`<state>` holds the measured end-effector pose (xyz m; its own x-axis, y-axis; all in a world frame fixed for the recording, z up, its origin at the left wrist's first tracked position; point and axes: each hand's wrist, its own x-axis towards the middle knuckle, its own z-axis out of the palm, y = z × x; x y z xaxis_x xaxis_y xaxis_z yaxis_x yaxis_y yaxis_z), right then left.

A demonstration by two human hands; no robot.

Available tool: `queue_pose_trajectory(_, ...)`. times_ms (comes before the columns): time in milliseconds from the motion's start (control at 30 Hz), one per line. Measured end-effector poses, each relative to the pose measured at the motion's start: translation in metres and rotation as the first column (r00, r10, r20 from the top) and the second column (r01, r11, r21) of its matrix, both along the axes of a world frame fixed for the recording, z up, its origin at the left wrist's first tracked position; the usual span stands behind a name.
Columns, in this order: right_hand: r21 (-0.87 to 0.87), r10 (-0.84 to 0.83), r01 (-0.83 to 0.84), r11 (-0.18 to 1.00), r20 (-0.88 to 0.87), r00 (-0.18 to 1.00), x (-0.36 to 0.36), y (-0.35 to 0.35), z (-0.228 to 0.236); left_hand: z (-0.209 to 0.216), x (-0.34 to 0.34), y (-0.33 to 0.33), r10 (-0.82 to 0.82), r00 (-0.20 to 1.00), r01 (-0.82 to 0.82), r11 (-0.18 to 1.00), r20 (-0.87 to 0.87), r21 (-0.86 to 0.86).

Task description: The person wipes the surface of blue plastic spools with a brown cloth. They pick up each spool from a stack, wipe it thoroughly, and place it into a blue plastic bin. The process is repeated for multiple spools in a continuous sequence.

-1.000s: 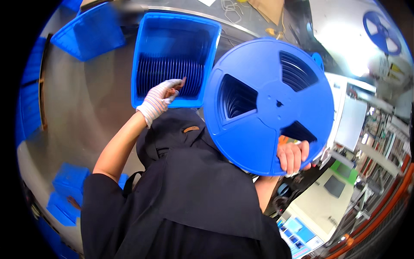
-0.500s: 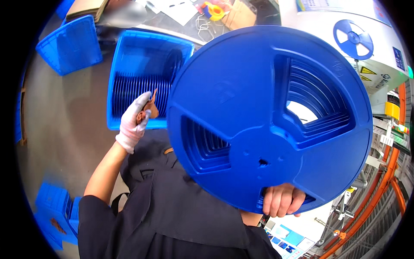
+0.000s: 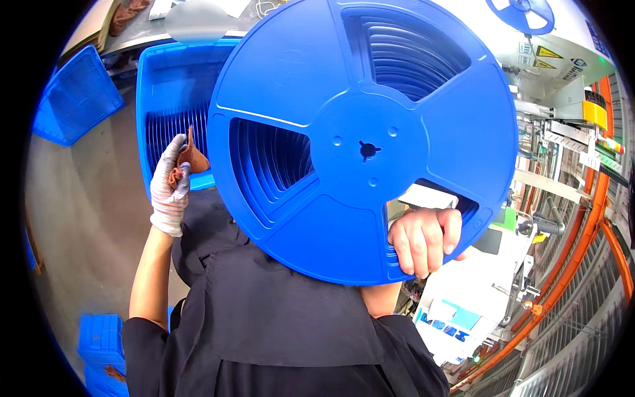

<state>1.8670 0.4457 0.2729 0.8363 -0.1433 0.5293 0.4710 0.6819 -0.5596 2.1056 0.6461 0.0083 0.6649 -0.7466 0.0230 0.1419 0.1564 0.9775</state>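
Across the right edge of the blue bin [image 3: 177, 74], as seen from above: a stack of blue reels [image 3: 364, 116] — borne one-handed by a right hand [image 3: 423, 241] with fingers curled over the lower rim. By the bin's near edge: a gloved left hand [image 3: 169, 190], pinching a crumpled brown cloth [image 3: 194, 157]. Best to catch every layer in the grip, press them together and tilt gently — and tuck that loose cloth clear of the discs [image 3: 163, 127] lined up in the bin.
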Motion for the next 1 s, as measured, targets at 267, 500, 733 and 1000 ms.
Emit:
queue_pose_trajectory(267,0.086,0.033,-0.042,0.995,0.105,0.994,-0.02,-0.004,-0.005,0.061,-0.002,0.001,-0.034,0.88,0.008,0.998,0.474,0.057)
queue_pose_trajectory(500,-0.092,0.294,-0.284,0.954,0.125,0.948,-0.051,-0.02,0.028,0.095,-0.014,-0.023,0.107,0.544,0.065,0.984,0.833,-0.169)
queue_pose_trajectory(733,-0.058,0.19,-0.187,0.981,0.055,0.98,-0.057,-0.02,0.033,0.115,-0.035,-0.045,0.078,0.207,0.18,0.977,0.975,-0.116)
queue_pose_trajectory(1000,0.065,-0.348,0.371,0.926,-0.23,0.909,-0.073,0.011,-0.002,0.116,-0.048,-0.049,-0.238,0.182,0.435,0.89,0.954,0.139)
